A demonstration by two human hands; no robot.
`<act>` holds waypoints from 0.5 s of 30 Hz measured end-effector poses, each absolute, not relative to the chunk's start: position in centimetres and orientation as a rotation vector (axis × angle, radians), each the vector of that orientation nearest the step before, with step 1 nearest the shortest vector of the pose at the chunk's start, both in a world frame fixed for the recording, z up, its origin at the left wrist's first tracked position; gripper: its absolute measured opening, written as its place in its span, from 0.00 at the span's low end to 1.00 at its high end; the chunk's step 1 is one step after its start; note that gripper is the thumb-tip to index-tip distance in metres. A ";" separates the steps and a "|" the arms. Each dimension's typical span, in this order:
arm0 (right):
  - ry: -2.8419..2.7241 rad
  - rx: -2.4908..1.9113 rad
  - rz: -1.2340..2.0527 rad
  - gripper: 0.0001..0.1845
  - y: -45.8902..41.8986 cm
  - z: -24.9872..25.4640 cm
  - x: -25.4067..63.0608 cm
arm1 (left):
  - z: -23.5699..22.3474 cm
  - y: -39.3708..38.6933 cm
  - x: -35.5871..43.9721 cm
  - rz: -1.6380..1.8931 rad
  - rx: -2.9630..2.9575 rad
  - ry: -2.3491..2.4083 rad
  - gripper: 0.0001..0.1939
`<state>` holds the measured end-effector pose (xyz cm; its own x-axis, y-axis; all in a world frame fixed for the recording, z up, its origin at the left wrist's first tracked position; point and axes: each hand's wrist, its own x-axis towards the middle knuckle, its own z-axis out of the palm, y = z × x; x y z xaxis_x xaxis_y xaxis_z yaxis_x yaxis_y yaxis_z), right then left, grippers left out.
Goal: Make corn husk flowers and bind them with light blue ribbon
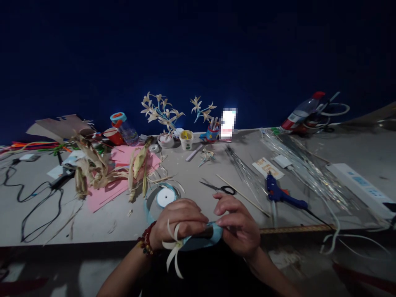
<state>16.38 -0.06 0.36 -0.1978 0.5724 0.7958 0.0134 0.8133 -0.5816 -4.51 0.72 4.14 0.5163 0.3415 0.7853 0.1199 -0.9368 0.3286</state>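
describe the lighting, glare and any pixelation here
Head view throughout: dim light, the blue wall nearly black toward its top; the bright screen blown out white, its edges pixelated; glints on the clear strips; left hand and right hand dimly lit.

No text, number or brand is legible. Print on the bottle label (297, 117), the card (261, 166) and the white box (360, 187) is too small or blurred to read.

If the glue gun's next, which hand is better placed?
Right hand, likely: the glue gun lies off to the right; the left hand is farther away, at the pale flower. The right also touches the blue strip, so it would probably have to let go first.
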 end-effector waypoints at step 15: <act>-1.749 -0.493 0.667 0.18 1.2 0.6 16.6 | 1.6 1.5 -5.2 1.380 2.097 0.529 0.10</act>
<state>16.61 1.16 0.57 -0.2687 0.6344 0.7248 -0.0095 0.7507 -0.6606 -5.19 1.54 1.60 0.3898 0.6029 0.6961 0.0173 -0.7606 0.6490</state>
